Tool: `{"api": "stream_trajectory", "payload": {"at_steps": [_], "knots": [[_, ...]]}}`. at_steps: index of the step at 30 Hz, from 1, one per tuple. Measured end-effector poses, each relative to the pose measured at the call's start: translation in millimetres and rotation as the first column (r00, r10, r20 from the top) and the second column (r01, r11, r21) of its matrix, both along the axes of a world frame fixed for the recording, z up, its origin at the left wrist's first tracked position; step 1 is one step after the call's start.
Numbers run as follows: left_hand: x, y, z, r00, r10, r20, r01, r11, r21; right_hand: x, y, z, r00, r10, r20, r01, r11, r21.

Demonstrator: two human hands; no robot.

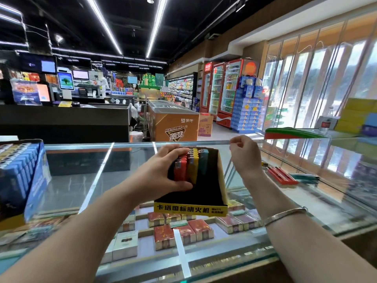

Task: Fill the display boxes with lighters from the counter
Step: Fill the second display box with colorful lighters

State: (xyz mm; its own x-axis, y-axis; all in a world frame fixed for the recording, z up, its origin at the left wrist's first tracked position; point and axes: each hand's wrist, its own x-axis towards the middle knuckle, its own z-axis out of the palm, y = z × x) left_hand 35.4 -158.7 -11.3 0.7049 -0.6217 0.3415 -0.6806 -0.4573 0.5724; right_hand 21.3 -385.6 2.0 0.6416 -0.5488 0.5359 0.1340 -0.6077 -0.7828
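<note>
A black and yellow display box (210, 193) stands on the glass counter (85, 180) in the middle of the view. Red, yellow and teal lighters (191, 166) stand in rows at its back end; the front part is bare. My left hand (163, 172) grips the left side of the lighter rows, fingers over their tops and thumb low at the front. My right hand (244, 154) hovers just right of the box, fingers loosely curled, holding nothing. Loose red lighters (280, 175), teal lighters (305, 177) and a yellow one (264, 164) lie on the counter to the right.
A blue display box (34, 180) full of lighters stands at the left edge of the counter. Cigarette packs (183, 229) lie under the glass. A red and green tray (291, 132) sits on a raised glass shelf at the right. Beyond the counter are freezers and coolers.
</note>
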Motion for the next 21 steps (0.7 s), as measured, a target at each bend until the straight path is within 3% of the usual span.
{"api": "stream_trajectory", "payload": {"at_steps": [3,8,13,21], "knots": [[-2.6,-5.4,-1.8,1.0,0.014,0.015,-0.014,1.0,0.02,-5.5,-27.6,-3.0,0.972,-0.184,-0.145,0.154,0.968,-0.198],[-5.9,-11.5,-3.7,0.996,0.048,0.074,-0.049,0.999,0.01,-29.4,-82.6,-17.6,0.795,-0.488,-0.36,0.277,0.82,-0.501],[-7.6,-13.4,-3.5,0.993,0.049,0.104,-0.051,0.999,0.014,-39.4,-96.2,-21.5,0.699,-0.511,-0.501,0.102,0.764,-0.638],[-9.2,-12.5,-2.6,0.991,0.054,0.121,-0.052,0.999,-0.013,-22.7,-75.1,-13.5,0.647,-0.428,-0.631,-0.17,0.725,-0.667]]}}
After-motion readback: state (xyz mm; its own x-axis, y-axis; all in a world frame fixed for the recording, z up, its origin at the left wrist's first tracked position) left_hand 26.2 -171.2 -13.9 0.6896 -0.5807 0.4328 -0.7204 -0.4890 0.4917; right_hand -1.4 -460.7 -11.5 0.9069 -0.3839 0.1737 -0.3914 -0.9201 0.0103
